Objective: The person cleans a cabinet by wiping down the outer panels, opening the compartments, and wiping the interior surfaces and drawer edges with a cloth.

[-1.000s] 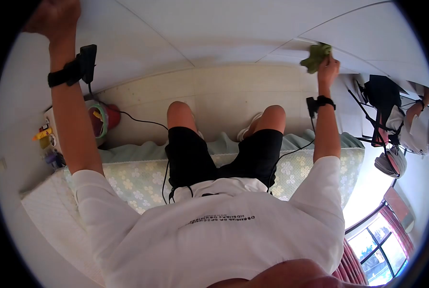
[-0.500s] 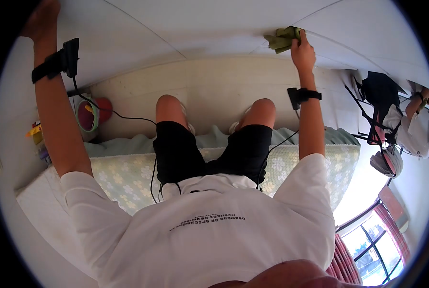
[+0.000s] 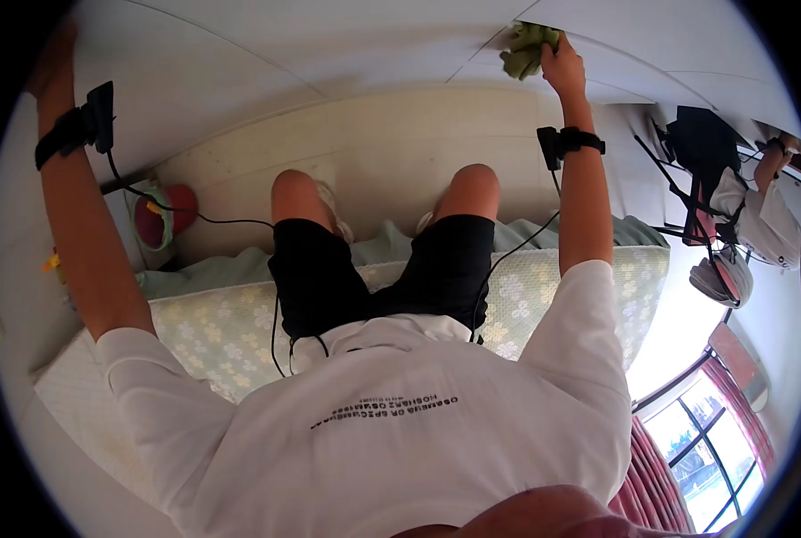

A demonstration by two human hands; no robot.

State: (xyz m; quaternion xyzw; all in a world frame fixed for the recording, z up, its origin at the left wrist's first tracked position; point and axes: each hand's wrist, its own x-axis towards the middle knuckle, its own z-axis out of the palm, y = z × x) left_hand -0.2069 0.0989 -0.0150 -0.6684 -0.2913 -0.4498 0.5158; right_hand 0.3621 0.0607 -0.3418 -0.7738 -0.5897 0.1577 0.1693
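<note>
A crumpled green cloth point(image 3: 524, 52) is gripped in my right hand point(image 3: 564, 70), fingers closed on its right side. The cloth lies against a white panelled surface point(image 3: 373, 45) in front of me, close to a dark seam line. My left hand point(image 3: 52, 63) reaches far forward at the upper left, near the same white surface. Its fingers fade into the dark edge of the view, so their pose is hidden. Black straps with small devices and cables sit on both my forearms.
I sit on a bed with a flowered cover point(image 3: 212, 332). A red and green bucket point(image 3: 174, 215) stands at the left. On the right are another person in white point(image 3: 763, 220), a black chair point(image 3: 705, 143) and a grey-pink bag point(image 3: 723, 280). A window point(image 3: 710, 457) with red curtains lies lower right.
My right hand and the cloth have moved slightly up in the view, and the cloth has bunched differently. My left arm has shifted outward to the left.
</note>
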